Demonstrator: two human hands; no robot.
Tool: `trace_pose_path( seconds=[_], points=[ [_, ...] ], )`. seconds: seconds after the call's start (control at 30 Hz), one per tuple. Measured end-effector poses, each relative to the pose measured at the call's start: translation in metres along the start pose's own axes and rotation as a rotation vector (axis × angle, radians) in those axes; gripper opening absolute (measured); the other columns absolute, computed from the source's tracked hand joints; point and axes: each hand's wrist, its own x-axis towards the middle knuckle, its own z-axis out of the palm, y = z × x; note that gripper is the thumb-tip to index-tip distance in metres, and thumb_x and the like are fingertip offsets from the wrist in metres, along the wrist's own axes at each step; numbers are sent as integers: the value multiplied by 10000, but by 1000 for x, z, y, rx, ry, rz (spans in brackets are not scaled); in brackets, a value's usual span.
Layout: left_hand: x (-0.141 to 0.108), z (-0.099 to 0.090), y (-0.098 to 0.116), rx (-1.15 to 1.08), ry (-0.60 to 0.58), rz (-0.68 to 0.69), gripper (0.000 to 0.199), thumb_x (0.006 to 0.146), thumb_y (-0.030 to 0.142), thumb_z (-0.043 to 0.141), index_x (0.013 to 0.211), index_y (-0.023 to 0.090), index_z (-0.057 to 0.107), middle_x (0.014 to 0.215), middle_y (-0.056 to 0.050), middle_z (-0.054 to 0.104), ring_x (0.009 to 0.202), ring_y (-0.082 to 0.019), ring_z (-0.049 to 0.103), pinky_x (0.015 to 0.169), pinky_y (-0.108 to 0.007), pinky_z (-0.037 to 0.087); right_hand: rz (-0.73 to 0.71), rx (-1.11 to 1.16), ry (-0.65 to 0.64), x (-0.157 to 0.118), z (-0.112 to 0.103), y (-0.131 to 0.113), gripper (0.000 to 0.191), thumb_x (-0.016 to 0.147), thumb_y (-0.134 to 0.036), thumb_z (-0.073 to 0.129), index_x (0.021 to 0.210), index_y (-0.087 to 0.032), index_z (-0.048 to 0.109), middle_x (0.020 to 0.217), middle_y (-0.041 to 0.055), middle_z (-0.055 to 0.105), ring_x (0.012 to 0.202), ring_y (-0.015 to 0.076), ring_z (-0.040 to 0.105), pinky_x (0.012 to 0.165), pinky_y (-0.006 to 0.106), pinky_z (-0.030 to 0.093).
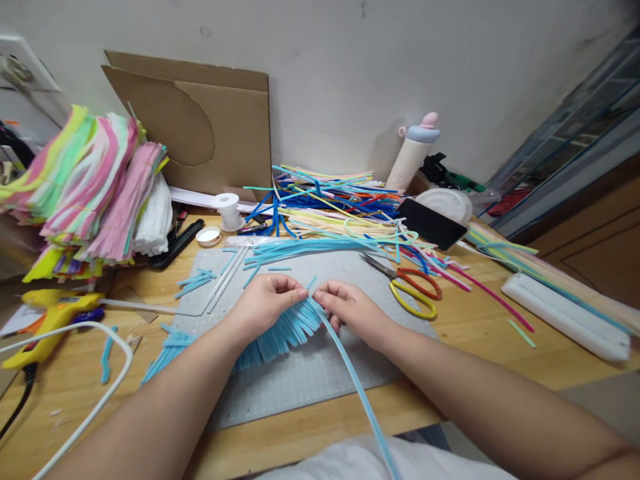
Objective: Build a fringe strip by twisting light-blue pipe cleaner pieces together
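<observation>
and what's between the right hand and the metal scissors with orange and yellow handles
Only a bare strip of the grey gridded cutting mat shows between the right hand and the scissors in the head view.

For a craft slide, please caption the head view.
Left hand and right hand hold a blue pipe-cleaner fringe over a gray mat, scissors lying nearby.

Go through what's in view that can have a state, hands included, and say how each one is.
left hand: pinching the blue fringe by its upper edge
right hand: seems to pinch the long blue strip
blue fringe: splayed out
long blue strip: trailing toward the wearer
scissors: unheld, lying flat
glue gun: unheld, cord attached
bottle: lid on
phone: screen dark
spool: standing upright
</observation>
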Motion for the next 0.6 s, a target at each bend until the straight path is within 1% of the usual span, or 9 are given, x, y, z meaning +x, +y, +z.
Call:
trace_pose_path(
  seconds=[0.07,0.13,0.2,0.33,0.43,0.53,0.6],
  points=[
    [0,-2,1,39,33,15,297,658,436,650,666,139,658,580,12,593,540,-108,470,539,-226,344,26,-99,-39,-1,0,0,259,738,-406,624,805,-165,554,616,-24,565,483,84,514,402,181,370],
    [0,-3,2,70,51,22,294,663,435,645,670,142,663,600,4,611,556,-118,490,550,-231,358,43,-135,-53,-3,0,0,199,730,-338,632,793,-160,571,631,-13,593,503,87,550,410,175,385],
    [0,-5,2,86,60,26,294,669,439,637,673,146,665,611,2,622,565,-124,505,563,-235,372,70,-104,-84,-3,-1,-1,177,753,-324,604,791,-153,585,636,-9,607,488,78,557,403,168,391],
    [0,-6,2,91,70,39,289,685,438,621,664,152,656,612,9,623,573,-127,520,580,-237,389,135,34,-158,-2,-4,-3,238,747,-368,617,819,-142,584,609,-11,625,450,69,561,382,156,397],
    [0,-5,2,84,84,50,293,689,443,622,663,152,647,624,8,627,586,-131,532,591,-239,397,159,100,-138,-1,-4,-2,277,713,-397,658,775,-145,559,571,-15,630,423,74,563,365,155,398],
    [0,-4,2,55,86,52,294,680,441,642,715,150,659,673,-3,648,622,-139,551,618,-244,409,147,116,-91,0,-2,0,294,706,-412,670,742,-151,540,534,-22,624,393,74,552,353,157,397],
    [1,-4,1,37,81,48,286,672,432,653,721,151,661,681,-4,650,627,-137,551,625,-244,408,139,131,-92,-1,-1,0,311,695,-422,682,745,-153,535,532,-23,625,389,76,552,354,160,401]
  ],
)
